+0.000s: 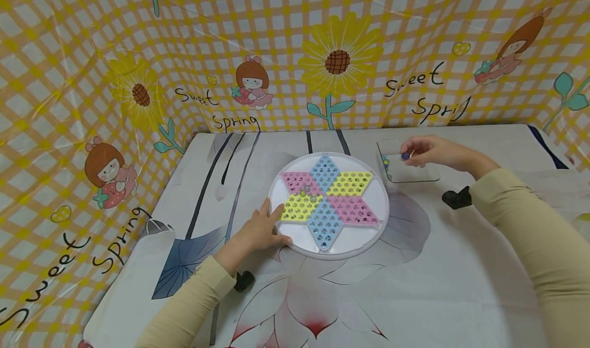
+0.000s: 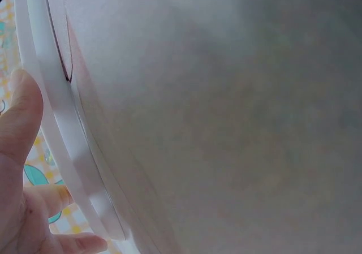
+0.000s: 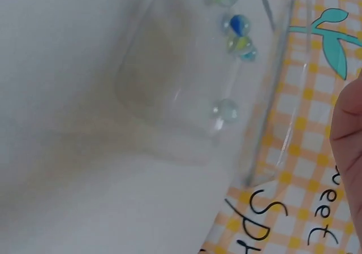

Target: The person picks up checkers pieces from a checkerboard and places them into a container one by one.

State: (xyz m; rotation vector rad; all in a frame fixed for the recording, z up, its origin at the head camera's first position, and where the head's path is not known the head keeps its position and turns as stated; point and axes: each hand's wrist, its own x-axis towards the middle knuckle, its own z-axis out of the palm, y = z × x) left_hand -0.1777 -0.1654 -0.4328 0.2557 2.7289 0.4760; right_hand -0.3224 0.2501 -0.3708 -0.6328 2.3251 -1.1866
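A round white Chinese checkers board [image 1: 364, 239] with a pink, yellow and blue star lies on the table. Several clear marbles [image 1: 307, 188] are grouped on its left part. My left hand [image 1: 260, 229] rests against the board's left rim with fingers spread; the left wrist view shows the thumb and fingertips along the white rim [image 2: 65, 124]. Over a clear plastic box [image 1: 426, 180], my right hand [image 1: 435, 151] pinches a dark blue marble [image 1: 405, 156]. In the right wrist view, several marbles [image 3: 240, 43] lie inside the box, and only part of the hand [image 3: 348, 135] shows, its fingertips hidden.
A black object [image 1: 457, 198] shows beside the right sleeve and another black piece [image 1: 244, 281] by the left cuff. A printed cloth [image 1: 276, 36] with sunflowers hangs behind the table [image 1: 442, 286], whose white cover bears a lotus print.
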